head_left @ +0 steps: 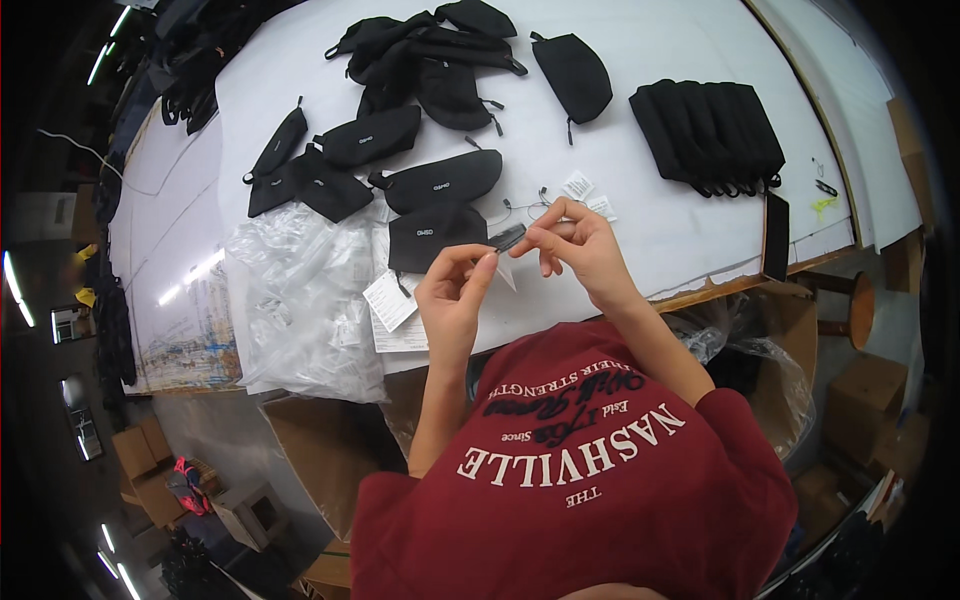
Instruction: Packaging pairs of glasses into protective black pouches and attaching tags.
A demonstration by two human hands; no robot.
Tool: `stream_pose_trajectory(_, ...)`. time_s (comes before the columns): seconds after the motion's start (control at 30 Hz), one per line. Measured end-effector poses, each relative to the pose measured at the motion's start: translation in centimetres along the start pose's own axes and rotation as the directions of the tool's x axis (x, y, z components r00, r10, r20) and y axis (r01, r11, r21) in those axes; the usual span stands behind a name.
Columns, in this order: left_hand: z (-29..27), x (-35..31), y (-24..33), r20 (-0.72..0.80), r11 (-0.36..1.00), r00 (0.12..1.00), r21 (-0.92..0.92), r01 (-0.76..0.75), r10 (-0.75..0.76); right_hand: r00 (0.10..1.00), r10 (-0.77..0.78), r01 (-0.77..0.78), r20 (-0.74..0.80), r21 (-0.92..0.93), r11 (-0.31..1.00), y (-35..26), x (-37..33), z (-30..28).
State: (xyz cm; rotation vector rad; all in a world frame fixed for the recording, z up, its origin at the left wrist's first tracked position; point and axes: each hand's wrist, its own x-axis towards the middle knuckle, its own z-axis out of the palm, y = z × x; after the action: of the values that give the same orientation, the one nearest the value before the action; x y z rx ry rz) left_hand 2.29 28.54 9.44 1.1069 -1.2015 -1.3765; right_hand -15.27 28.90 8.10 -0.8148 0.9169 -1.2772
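My left hand [456, 292] pinches a small dark, flat tag-like piece [507, 238] between thumb and fingertips. At its other end, my right hand [582, 252] is closed, with thumb and index finger together on the piece. Just beyond my left hand lies a black zip pouch [436, 234], and another black pouch [445, 182] rests behind it. White tags [579, 185] with thin dark cords are on the table beyond my right hand. Beside my left hand is a white printed label [389, 300].
A heap of black pouches [450, 95] covers the far middle of the white table [620, 220]. Several more are stacked in a row [708, 138] at right. Clear plastic bags [300, 300] pile up at left. Cardboard boxes [868, 390] stand below the right edge.
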Motion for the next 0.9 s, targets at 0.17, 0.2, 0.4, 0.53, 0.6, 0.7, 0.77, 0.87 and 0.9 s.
stream_pose_trajectory(0.17, 0.7, -0.1, -0.4, 0.044, 0.994, 0.999, 0.104, -0.019, 0.015, 0.999, 0.023, -0.024, -0.022, -0.067, 0.997, 0.5, -0.4, 0.5)
stream_pose_trajectory(0.2, 0.7, -0.1, -0.4, 0.043, 0.994, 0.999, 0.104, -0.017, 0.013, 0.999, 0.025, -0.026, -0.022, -0.067, 0.997, 0.5, -0.4, 0.5)
stream_pose_trajectory(0.4, 0.6, 0.0, -0.2, 0.066, 0.986, 0.998, 0.164, -0.014, 0.003, 0.999, -0.034, 0.032, -0.013, -0.121, 0.992, 0.5, -0.4, 0.5)
stream_pose_trajectory(0.53, -0.1, 0.4, -0.3, 0.145, 0.971, 0.989, 0.236, -0.038, 0.004, 0.998, -0.057, 0.059, 0.016, -0.218, 0.974, 0.7, -0.3, 0.0)
stream_pose_trajectory(0.6, -0.1, 0.7, -0.5, 0.187, 0.963, 0.982, 0.262, -0.062, 0.013, 0.998, -0.045, 0.055, 0.042, -0.294, 0.954, 0.2, -0.4, -0.1)
stream_pose_trajectory(0.7, 0.1, 1.2, -0.9, 0.184, 0.977, 0.981, 0.19, -0.099, 0.063, 0.997, -0.031, 0.052, 0.075, -0.295, 0.954, 0.1, -0.6, 0.1)
stream_pose_trajectory(0.77, 0.0, 1.5, -1.6, 0.196, 0.993, 0.979, 0.093, -0.069, 0.05, 0.992, -0.117, 0.126, 0.052, -0.274, 0.954, 0.4, -0.8, 0.3)
stream_pose_trajectory(0.87, -0.3, 1.3, -2.7, 0.169, 0.995, 0.984, 0.072, -0.064, 0.051, 0.994, -0.053, 0.082, 0.092, -0.341, 0.937, -0.2, -0.7, 0.4)
stream_pose_trajectory(0.9, -0.3, 1.2, -2.5, 0.169, 0.995, 0.984, 0.072, -0.067, 0.054, 0.994, -0.055, 0.084, 0.094, -0.341, 0.936, -0.3, -0.3, 0.0)
